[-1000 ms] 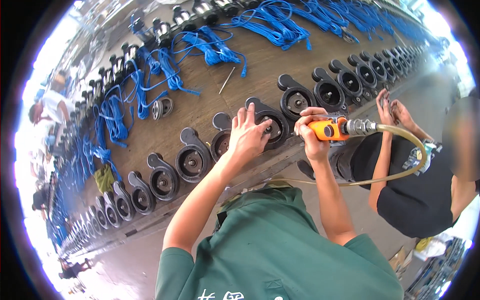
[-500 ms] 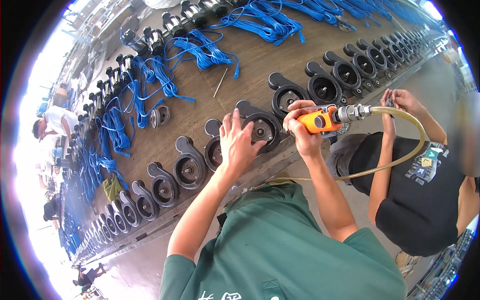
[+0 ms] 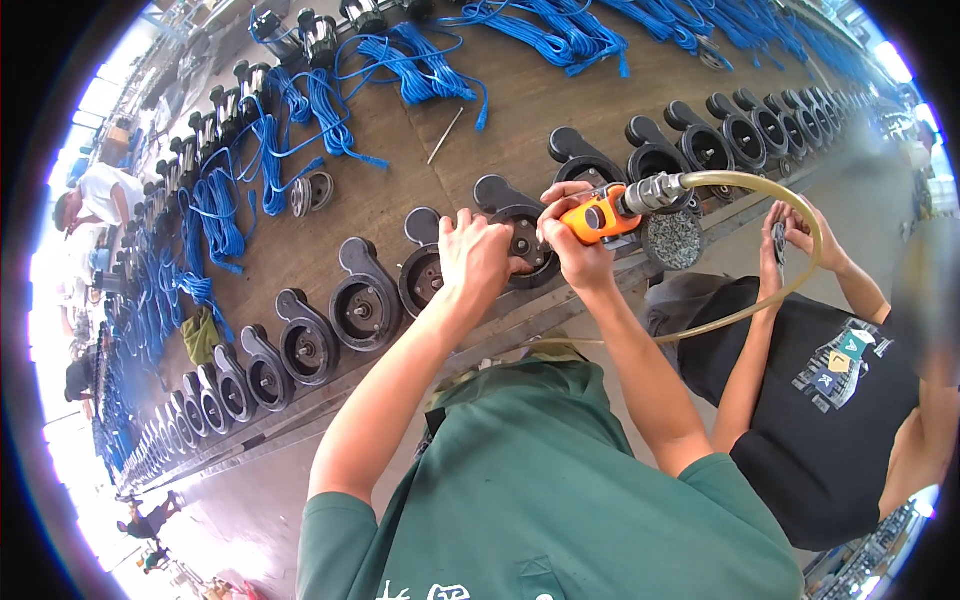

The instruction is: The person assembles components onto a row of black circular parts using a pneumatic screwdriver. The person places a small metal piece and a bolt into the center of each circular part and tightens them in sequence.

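My right hand (image 3: 580, 240) is wrapped round an orange air tool (image 3: 596, 215). A metal coupling (image 3: 652, 194) joins it to a clear yellowish hose (image 3: 770, 190). The tool's working end is hidden by my hand, close to the right side of a black round housing (image 3: 496, 193) with a side lobe. My left hand (image 3: 476, 252) grips the left rim of that housing, fingers curled over it and thumb reaching toward its middle. Left of it, partly behind my hand, sits another such housing (image 3: 421, 225).
A long row of black housings (image 3: 307, 345) runs along the table's near edge. Bundled blue cords (image 3: 405, 62), a thin metal rod (image 3: 446, 135) and metal rings (image 3: 312, 192) lie farther back. A round container of small metal parts (image 3: 673, 238) is near my right arm. At right, a co-worker's hands (image 3: 790, 235) hold something small.
My left hand's spread fingers have curled onto the housing rim. My right hand and the air tool have moved left toward the housing. The view has shifted, uncovering the round container of small parts.
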A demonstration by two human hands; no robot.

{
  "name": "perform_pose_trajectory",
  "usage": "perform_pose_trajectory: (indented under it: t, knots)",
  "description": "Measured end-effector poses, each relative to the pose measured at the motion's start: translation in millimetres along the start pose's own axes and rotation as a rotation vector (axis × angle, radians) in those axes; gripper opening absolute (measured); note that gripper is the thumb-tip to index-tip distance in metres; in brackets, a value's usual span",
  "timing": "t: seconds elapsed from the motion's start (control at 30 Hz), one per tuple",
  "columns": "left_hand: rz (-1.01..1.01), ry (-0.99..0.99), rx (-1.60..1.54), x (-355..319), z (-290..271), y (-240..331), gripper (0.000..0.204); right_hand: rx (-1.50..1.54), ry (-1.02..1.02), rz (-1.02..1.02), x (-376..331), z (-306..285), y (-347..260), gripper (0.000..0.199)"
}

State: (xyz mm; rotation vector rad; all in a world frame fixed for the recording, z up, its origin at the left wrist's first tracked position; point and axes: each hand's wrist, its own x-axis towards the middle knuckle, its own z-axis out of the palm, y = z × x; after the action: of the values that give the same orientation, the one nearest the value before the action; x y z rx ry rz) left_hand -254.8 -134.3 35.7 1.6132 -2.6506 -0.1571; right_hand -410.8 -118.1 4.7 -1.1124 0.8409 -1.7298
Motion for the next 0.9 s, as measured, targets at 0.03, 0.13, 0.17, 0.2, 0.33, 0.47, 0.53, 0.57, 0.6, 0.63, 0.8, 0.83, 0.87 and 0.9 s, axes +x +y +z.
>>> perform_pose_trajectory:
  t: [0.03,0.13,0.17,0.2,0.33,0.47,0.53,0.57,0.6,0.63,0.8,0.83,0.87,0.9]
  knots:
    - [-0.016,-0.041,-0.004,1.6,-0.9,0.8,0.048,-0.005,-0.013,0.007,-0.5,0.7,-0.5,0.024]
    - [-0.023,-0.065,-0.033,4.0,-2.6,0.7,0.044,0.003,0.001,0.046,2.8,-1.4,-2.9,0.023]
    - [-0.027,-0.077,-0.016,2.8,-1.0,3.0,0.044,0.013,0.015,0.033,5.2,-1.8,-0.7,0.022]
    - [-0.034,-0.082,0.005,3.7,-0.9,5.8,0.044,0.007,0.014,0.002,11.0,-1.3,1.0,0.023]
    - [-0.037,-0.023,0.002,3.5,3.7,7.3,0.039,0.059,0.017,-0.005,28.9,6.0,0.4,0.022]
    - [-0.077,-0.101,0.003,5.4,0.5,8.0,0.041,-0.012,-0.001,-0.019,38.8,8.2,7.3,0.022]
    - [-0.076,-0.094,-0.007,4.7,2.4,6.4,0.041,-0.029,-0.014,-0.004,40.9,8.5,8.6,0.022]
    - [-0.074,-0.09,-0.011,4.6,2.9,5.7,0.041,-0.038,-0.019,0.002,41.8,9.0,8.6,0.022]
    - [-0.075,-0.105,-0.015,4.8,2.6,5.2,0.041,-0.031,-0.03,0.012,41.6,9.6,8.2,0.022]
    - [-0.074,-0.096,-0.018,4.5,3.4,4.3,0.042,-0.026,-0.034,0.023,41.5,10.2,8.1,0.022]
    - [-0.064,-0.06,-0.03,2.5,7.5,2.7,0.042,0.031,-0.05,0.057,40.6,11.0,14.0,0.022]
    - [-0.065,-0.063,-0.029,2.2,7.7,3.0,0.042,0.041,-0.053,0.06,40.3,11.9,14.4,0.022]
    - [-0.066,-0.067,-0.028,2.0,7.6,3.1,0.042,0.067,-0.053,0.059,40.1,12.3,16.4,0.022]
    - [-0.067,-0.07,-0.029,1.8,7.7,3.4,0.042,0.091,-0.053,0.06,40.7,13.1,18.7,0.023]
